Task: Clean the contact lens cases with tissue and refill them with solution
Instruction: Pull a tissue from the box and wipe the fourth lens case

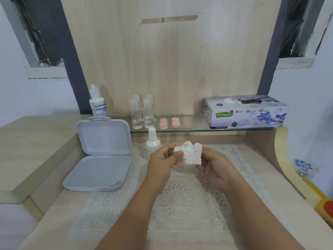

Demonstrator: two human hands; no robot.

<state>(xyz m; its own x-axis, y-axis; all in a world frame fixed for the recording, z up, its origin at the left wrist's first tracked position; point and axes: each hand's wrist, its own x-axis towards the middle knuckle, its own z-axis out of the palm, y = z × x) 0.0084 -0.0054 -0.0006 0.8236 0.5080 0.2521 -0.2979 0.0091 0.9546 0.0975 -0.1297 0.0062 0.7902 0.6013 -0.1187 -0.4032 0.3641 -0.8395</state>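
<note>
Above the lace mat [182,193] on the table [45,141], the left hand [162,161] pinches a white contact lens case [183,150] while the right hand [216,168] grips a crumpled tissue [193,156] pressed against it. To wipe well, I would twist the tissue into each well and hold the case steady by its end. The small solution bottle [152,141] stands just behind, ready for refilling.

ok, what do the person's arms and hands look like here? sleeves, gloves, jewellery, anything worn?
Both forearms are bare as far as the frame shows: no sleeves in view. The left hand and right hand have no gloves. No watch, bracelet or ring is visible, though the fingers are partly hidden and slightly blurred.
</note>
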